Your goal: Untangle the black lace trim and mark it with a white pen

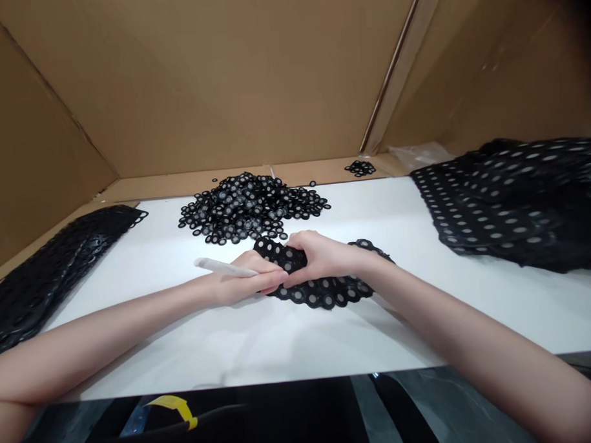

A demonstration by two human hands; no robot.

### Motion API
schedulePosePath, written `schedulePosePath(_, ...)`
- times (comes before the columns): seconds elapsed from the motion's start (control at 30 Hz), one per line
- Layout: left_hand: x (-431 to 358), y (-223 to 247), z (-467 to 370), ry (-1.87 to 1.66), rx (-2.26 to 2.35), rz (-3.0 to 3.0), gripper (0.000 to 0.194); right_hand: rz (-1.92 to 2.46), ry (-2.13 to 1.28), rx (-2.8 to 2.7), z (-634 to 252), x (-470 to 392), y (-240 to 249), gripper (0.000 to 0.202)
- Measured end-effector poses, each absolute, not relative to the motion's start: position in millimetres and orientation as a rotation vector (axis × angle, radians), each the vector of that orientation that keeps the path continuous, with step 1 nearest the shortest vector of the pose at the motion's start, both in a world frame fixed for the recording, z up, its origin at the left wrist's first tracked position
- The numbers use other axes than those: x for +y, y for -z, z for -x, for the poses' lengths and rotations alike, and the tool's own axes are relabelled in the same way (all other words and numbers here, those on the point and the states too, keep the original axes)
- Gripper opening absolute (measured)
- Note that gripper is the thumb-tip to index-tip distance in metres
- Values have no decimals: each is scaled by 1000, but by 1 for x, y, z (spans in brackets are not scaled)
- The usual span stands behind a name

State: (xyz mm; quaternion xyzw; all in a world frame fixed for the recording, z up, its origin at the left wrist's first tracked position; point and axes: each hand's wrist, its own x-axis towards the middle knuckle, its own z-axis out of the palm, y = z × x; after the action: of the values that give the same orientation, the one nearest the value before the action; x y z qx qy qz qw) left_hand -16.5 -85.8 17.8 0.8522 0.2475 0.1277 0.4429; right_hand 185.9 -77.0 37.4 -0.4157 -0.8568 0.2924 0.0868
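Note:
A piece of black sheet with round grey-white spots (328, 300), scalloped along its edge, lies bunched on the white table between my hands. My left hand (244, 278) is closed at its left end, with a slim whitish pen-like tool (224, 268) held along the thumb, its blunt end pointing left. The tool's working tip is hidden by the fingers. My right hand (320, 256) arches over the sheet and grips a folded part of it between thumb and fingers. The two thumbs almost meet.
Beyond my hands is a heap of loose black rings with pale centres (249, 207); a smaller pile (360, 168) sits behind it. Large spotted black sheets (489, 208) lie right, a perforated black sheet (50, 275) left. Cardboard walls (232, 81) enclose the white table (184, 354).

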Motion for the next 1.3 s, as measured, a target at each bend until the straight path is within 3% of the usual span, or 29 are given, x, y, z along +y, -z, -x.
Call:
schedulePosePath(0.43, -90, -8, 21, -534, 511, -2418, 42, 1534, -752, -2559, -187, -79, -42, 64)
schedulePosePath(0.77, -94, -12, 22, -696, 501, -2431, 46, 1446, -1082, -2412, -187, -82, -46, 33)
schedulePosePath(1.3, -94, -21, 20, -442, 620, -2185, 45, 1312, -1186, -2361, -189, -81, -41, 24)
